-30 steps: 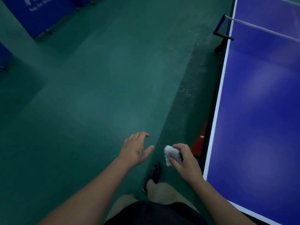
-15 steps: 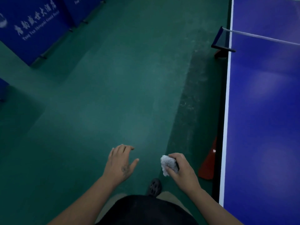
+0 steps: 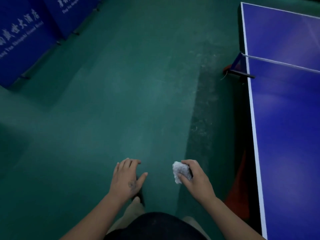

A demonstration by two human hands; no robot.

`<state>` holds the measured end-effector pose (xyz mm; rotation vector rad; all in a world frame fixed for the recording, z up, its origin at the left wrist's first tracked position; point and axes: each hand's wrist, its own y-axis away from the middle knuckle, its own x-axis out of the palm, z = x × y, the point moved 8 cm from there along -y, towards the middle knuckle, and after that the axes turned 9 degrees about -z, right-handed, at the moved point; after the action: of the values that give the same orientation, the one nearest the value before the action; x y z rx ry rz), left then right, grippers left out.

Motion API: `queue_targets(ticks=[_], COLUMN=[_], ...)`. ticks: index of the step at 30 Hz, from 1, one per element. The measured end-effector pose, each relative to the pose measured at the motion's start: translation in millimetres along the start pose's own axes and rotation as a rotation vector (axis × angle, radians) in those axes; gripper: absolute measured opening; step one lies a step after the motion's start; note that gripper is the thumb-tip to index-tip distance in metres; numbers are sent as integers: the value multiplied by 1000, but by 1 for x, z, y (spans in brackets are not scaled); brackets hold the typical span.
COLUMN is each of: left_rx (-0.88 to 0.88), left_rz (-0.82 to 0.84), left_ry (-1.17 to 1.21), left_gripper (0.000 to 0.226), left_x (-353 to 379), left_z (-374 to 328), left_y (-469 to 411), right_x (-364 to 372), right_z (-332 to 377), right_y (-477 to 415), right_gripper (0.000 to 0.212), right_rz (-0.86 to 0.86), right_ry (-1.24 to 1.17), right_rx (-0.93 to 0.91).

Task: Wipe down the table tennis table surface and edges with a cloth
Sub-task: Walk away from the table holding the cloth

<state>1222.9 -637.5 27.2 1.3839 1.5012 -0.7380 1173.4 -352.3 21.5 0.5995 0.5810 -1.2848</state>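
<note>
White and crumpled, the cloth (image 3: 181, 172) is bunched in my right hand (image 3: 196, 181), with my fingers and thumb curled round it so that most of it sticks out toward 9 o'clock. I hold it at about 5 o'clock in my view, in the air above the floor (image 3: 121, 94) and well apart from the table (image 3: 285, 122).

My left hand (image 3: 127, 177) is at 6 o'clock, palm down. Its fingers are loose and slightly bent, gripping nothing, and the thumb points toward the cloth. There is a gap between my two hands.

The table fills the side from 1 o'clock down to 4 o'clock. Its top is blue, with a white line (image 3: 254, 129) along the near edge. The net (image 3: 280, 62) crosses it at 2 o'clock. The net post (image 3: 240, 72) is clamped to the side edge and juts out over the floor.

Below the table edge at 4 o'clock there is a red-orange shape (image 3: 239, 187) in shadow; I cannot tell what it is.

The floor is green, with a scuffed, dusty strip (image 3: 204, 104) running alongside the table. Blue barriers (image 3: 22, 42) with white lettering stand at 10 to 11 o'clock. My dark shorts (image 3: 155, 226) show at the bottom edge.
</note>
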Motion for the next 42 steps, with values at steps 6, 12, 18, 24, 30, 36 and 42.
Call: queue_targets(ticks=[6,12,18,24,30,36,42], left_rx=[93,137,193,198,184,116,96], left_rz=[37,52,39,55,45,47,103], left_ry=[-20,-13,-4,-76,-138,-84,-64], left_gripper=[55,56,54,55,55,54,52], left_x=[-38,-63,-68,-71,-81,-81,-67], left_z=[31,30,-6,-41,-76,-89,-88], left_y=[-119,-219,-321,-425,-524,-597,-694], right_x=[9,8,-2,-28,-57,-72,-75], right_z=[29,42,18,-5,-11,-8,-14], right_y=[-78,-134,-214,-333,-457,-563,-666], right_gripper=[42,40,40,39,41,43,45], right_rz=[-101,-159,-160,-147,-111,-70,-61], right_ry=[-4,-16,-16,-61,-104,-80,-91], right_rx=[108,206,277,280,236,211,242])
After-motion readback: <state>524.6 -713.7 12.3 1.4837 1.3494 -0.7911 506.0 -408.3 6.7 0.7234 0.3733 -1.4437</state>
